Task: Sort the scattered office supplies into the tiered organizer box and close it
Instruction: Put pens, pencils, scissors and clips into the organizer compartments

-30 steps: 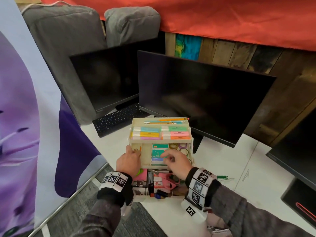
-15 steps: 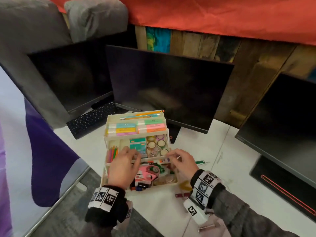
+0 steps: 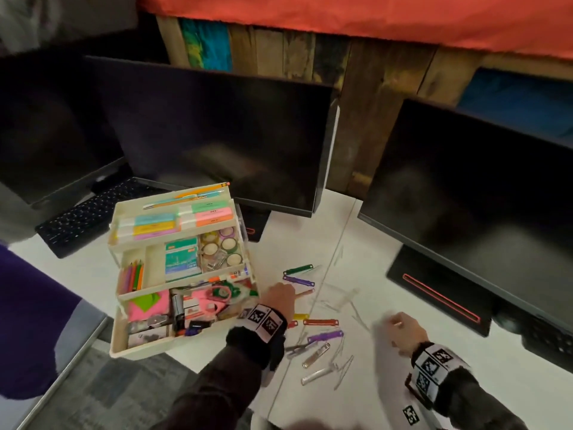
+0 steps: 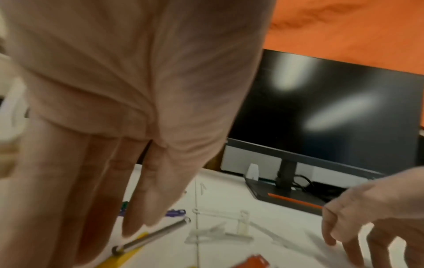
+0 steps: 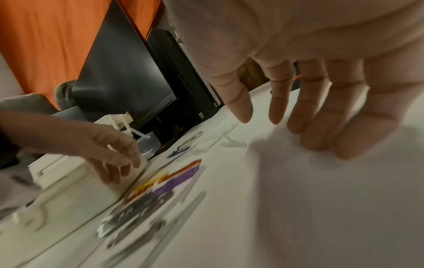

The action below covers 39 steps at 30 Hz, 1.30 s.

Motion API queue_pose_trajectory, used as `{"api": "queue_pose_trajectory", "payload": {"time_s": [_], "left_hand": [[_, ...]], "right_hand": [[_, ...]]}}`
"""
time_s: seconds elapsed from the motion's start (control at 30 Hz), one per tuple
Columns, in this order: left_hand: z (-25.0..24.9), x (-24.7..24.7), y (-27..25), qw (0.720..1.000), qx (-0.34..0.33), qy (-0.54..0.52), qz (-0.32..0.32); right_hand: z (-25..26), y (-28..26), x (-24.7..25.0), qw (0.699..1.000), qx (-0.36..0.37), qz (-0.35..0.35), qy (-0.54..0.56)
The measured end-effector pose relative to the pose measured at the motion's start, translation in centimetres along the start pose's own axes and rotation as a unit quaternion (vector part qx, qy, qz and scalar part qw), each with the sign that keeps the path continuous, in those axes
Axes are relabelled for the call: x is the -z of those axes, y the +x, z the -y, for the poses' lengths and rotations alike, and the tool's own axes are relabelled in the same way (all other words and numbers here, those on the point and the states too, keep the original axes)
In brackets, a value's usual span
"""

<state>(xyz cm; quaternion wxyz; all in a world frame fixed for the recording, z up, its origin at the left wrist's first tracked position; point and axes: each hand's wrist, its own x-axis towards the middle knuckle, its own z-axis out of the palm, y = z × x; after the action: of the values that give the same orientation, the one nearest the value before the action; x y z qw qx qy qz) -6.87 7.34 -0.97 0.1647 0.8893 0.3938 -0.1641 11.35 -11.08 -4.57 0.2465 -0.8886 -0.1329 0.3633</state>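
Note:
The cream tiered organizer box (image 3: 141,352) stands fanned open on the white desk, its trays full of highlighters, pencils, tape rolls and scissors. Right of it lie scattered fastener clips: green (image 3: 299,270), purple (image 3: 325,336), orange (image 3: 321,322), silver (image 3: 315,355) and several clear ones (image 3: 339,301). My left hand (image 3: 280,296) hovers just right of the box's corner, fingers (image 4: 140,204) straight and pointing down over the clips, holding nothing. My right hand (image 3: 398,332) hangs over bare desk right of the clips, fingers (image 5: 296,112) spread and relaxed, empty.
Three dark monitors (image 3: 223,135) stand behind the box and clips; one base with a red stripe (image 3: 440,301) sits at the right. A black keyboard (image 3: 77,218) lies back left. The desk edge and grey carpet (image 3: 102,389) are at the lower left.
Both hands have left the organizer's middle tray and swung right to the scattered clips. The view has turned right with them.

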Motion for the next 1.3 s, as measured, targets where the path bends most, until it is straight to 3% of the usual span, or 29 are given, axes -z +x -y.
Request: {"api": "queue_pose_trajectory", "payload": {"time_s": [0.17, 0.27, 0.33, 0.5, 0.63, 0.7, 0.8, 0.97, 1.1, 1.2, 1.3], "left_hand": [[-1.2, -2.4, -1.5, 0.997, 0.039, 0.056, 0.030], [-1.5, -3.7, -2.2, 0.995, 0.094, -0.002, 0.027], [-1.6, -3.9, -2.1, 0.995, 0.099, -0.026, 0.003], [-0.7, -3.3, -1.5, 0.992, 0.048, -0.116, -0.014], [0.0, -4.5, -3.0, 0.990, 0.062, -0.125, -0.005], [0.2, -5.4, -3.9, 0.988, 0.085, -0.125, 0.011], [0.1, -6.1, -4.2, 0.986, 0.101, -0.135, 0.008], [-0.6, -5.9, -3.6, 0.984, 0.065, -0.167, -0.005], [-0.1, -5.7, -3.8, 0.990, 0.057, -0.121, -0.040], [-0.1, -6.0, -4.1, 0.994, 0.062, -0.093, 0.013], [-0.3, -6.3, -3.8, 0.994, 0.072, -0.048, 0.072]], "right_hand": [[-0.7, -3.0, -3.8, 0.994, -0.054, -0.049, -0.078], [-0.1, -3.8, -5.8, 0.998, -0.003, 0.064, -0.021], [0.3, -3.9, -6.4, 0.994, 0.041, 0.102, 0.002], [2.2, -5.0, -6.0, 0.984, 0.131, 0.111, -0.053], [1.3, -6.8, -5.3, 0.959, 0.139, 0.148, -0.196], [0.9, -7.6, -6.2, 0.954, 0.143, 0.152, -0.217], [1.8, -7.5, -8.2, 0.961, 0.152, 0.123, -0.197], [4.7, -5.3, -9.3, 0.988, 0.140, 0.062, -0.035], [4.3, -3.7, -8.1, 0.989, 0.110, 0.014, -0.095], [3.9, -3.5, -8.9, 0.981, 0.095, -0.001, -0.171], [4.5, -3.5, -11.1, 0.989, 0.065, -0.056, -0.118]]}}
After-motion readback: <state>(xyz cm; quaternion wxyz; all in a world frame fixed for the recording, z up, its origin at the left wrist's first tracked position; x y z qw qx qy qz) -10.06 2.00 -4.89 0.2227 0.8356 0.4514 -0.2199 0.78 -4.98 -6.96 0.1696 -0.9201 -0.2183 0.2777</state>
